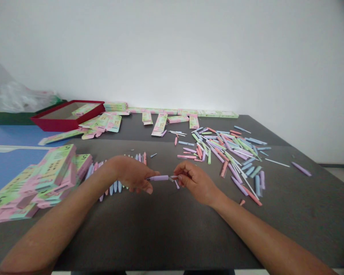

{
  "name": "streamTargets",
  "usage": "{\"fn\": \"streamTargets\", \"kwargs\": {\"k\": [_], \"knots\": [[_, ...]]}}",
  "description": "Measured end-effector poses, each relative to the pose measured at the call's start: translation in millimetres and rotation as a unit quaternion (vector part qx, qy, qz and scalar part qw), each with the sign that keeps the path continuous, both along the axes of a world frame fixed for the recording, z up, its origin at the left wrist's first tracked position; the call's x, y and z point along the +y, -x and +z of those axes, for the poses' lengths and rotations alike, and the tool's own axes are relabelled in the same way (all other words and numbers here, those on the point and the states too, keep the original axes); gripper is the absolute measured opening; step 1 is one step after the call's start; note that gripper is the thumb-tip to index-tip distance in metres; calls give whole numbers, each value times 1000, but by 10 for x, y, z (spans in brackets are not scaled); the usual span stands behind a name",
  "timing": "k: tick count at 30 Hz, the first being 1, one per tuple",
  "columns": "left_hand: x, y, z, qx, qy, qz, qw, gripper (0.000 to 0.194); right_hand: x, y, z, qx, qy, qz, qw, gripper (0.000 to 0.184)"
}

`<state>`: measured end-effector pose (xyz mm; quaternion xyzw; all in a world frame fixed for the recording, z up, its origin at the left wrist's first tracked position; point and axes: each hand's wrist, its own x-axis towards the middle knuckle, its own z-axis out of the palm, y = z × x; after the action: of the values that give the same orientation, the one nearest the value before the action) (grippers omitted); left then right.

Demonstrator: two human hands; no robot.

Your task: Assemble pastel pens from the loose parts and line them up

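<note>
Over the middle of the dark table, my left hand (133, 175) is closed on a purple pen barrel (160, 178) that points to the right. Close to the barrel's right end, my right hand (193, 180) pinches a small reddish piece (174, 177), too small to name surely. A small purple part (177, 185) shows just below, beside the right fingertips. Partly hidden behind my left hand and forearm is a row of pastel pens (115, 187). To the right of my right hand spreads a loose pile of pen barrels, caps and white refills (232, 149).
Stacked pink-and-green boxes (50, 168) stand at the left on the table (166, 236). Behind them is a red tray (57, 123) with cartons in and beside it. More boxes (177, 112) line the wall. A lone purple barrel (301, 169) lies far right.
</note>
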<state>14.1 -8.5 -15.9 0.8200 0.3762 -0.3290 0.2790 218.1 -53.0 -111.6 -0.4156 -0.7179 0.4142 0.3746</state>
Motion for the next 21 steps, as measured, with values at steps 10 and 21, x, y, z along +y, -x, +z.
{"fn": "streamTargets", "kwargs": {"k": [10,21], "knots": [[-108,-109,39,20,-70,-52,996,47,-220,146,156,-37,-84,-44,995,15],[-123,-79,34,34,-102,-86,990,55,-139,170,-9,78,88,31,993,11]]}}
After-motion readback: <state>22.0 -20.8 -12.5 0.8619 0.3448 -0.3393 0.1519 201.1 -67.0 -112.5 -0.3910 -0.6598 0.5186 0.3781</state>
